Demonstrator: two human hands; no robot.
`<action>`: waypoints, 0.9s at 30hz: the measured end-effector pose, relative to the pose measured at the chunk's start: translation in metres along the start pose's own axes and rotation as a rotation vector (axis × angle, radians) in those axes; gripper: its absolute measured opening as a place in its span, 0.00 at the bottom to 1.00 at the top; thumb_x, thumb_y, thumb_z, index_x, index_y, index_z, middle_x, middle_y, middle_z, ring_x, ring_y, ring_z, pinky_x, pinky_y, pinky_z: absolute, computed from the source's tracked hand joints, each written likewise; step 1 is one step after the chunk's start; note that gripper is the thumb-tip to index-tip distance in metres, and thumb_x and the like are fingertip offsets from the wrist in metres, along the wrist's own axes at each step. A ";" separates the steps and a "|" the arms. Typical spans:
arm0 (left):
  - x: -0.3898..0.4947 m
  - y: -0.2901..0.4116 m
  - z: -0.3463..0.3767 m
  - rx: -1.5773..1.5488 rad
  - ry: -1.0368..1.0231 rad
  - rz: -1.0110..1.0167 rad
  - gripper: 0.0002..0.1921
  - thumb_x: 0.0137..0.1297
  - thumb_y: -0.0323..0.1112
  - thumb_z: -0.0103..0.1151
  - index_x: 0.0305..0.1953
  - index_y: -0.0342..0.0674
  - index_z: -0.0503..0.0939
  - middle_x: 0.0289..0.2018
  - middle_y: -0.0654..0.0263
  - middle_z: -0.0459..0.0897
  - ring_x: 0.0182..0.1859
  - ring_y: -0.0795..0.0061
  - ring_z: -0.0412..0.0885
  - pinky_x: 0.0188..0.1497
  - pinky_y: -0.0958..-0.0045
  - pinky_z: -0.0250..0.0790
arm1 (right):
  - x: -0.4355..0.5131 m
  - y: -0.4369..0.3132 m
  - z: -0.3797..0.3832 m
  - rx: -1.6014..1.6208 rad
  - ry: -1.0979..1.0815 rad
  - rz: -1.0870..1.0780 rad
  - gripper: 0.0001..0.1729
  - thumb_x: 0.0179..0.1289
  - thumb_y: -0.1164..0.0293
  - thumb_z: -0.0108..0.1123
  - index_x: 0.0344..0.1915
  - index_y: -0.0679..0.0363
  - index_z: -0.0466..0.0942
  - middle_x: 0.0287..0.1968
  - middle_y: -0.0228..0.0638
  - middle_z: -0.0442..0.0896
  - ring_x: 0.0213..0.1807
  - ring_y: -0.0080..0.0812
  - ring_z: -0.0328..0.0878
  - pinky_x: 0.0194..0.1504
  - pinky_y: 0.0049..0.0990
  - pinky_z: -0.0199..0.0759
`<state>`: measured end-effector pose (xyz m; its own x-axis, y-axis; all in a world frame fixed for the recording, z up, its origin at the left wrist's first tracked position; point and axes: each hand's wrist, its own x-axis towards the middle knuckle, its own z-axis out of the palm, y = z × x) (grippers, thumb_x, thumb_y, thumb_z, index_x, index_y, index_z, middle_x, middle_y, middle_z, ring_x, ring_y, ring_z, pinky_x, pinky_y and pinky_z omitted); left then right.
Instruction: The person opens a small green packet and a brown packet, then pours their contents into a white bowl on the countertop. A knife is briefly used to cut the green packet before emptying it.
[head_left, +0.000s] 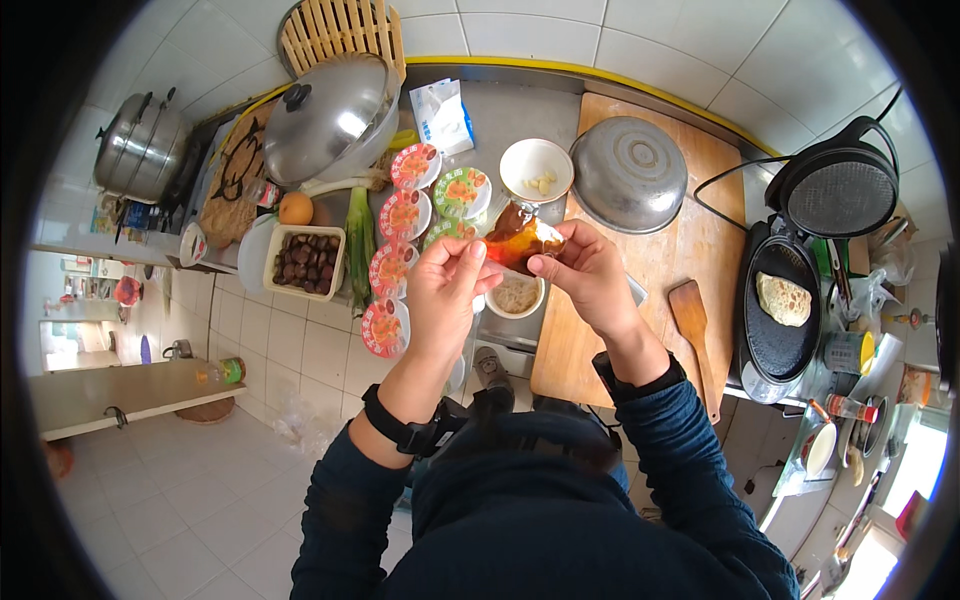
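A clear plastic sachet of reddish-brown sauce or oil (517, 241) is stretched between my two hands above the counter. Thumb and fingers of my left hand (448, 289) pinch its left end. My right hand (589, 274) grips the opposite end, with the thumb on the near side. Just beyond the sachet stands a white bowl (517, 161) with several peeled garlic cloves (540, 182) inside. Partly hidden below it is a smaller bowl (517, 315) of pale shredded food (516, 295). Round tubs with red printed lids (405, 214) and green printed lids (461, 193) stand beside my left hand.
On the wooden board (600, 330) are an upturned metal basin (630, 172) and a wooden spatula (694, 322). An open electric griddle (780, 349) at right holds a flatbread (784, 298). Leftward are a leek (359, 240), a tub (342, 262) of chestnuts (306, 260) and a lidded pan (330, 120).
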<state>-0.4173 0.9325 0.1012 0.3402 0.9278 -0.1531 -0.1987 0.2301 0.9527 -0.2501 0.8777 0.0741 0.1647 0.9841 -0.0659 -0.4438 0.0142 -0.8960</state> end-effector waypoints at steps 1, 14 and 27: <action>-0.001 0.001 0.001 0.014 0.012 0.025 0.09 0.70 0.34 0.55 0.38 0.34 0.74 0.32 0.64 0.80 0.33 0.77 0.82 0.40 0.74 0.79 | 0.001 0.001 0.000 -0.024 0.020 -0.004 0.17 0.58 0.77 0.68 0.45 0.64 0.72 0.35 0.30 0.82 0.37 0.16 0.75 0.40 0.16 0.68; 0.002 0.021 -0.004 0.472 -0.111 0.219 0.07 0.69 0.31 0.56 0.41 0.33 0.77 0.32 0.68 0.81 0.33 0.83 0.79 0.36 0.81 0.73 | 0.013 -0.026 0.017 -0.498 0.079 -0.226 0.09 0.63 0.71 0.63 0.39 0.67 0.82 0.36 0.33 0.84 0.38 0.19 0.77 0.41 0.19 0.71; 0.011 0.028 0.001 0.548 -0.180 0.254 0.06 0.64 0.29 0.61 0.35 0.32 0.81 0.30 0.67 0.83 0.33 0.84 0.78 0.35 0.80 0.69 | 0.009 -0.032 0.018 -0.406 -0.023 -0.124 0.06 0.62 0.74 0.64 0.35 0.66 0.82 0.30 0.29 0.84 0.31 0.14 0.75 0.35 0.17 0.70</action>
<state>-0.4186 0.9487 0.1259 0.5035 0.8586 0.0968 0.1899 -0.2192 0.9570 -0.2506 0.8897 0.1103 0.1733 0.9831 0.0594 -0.0381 0.0670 -0.9970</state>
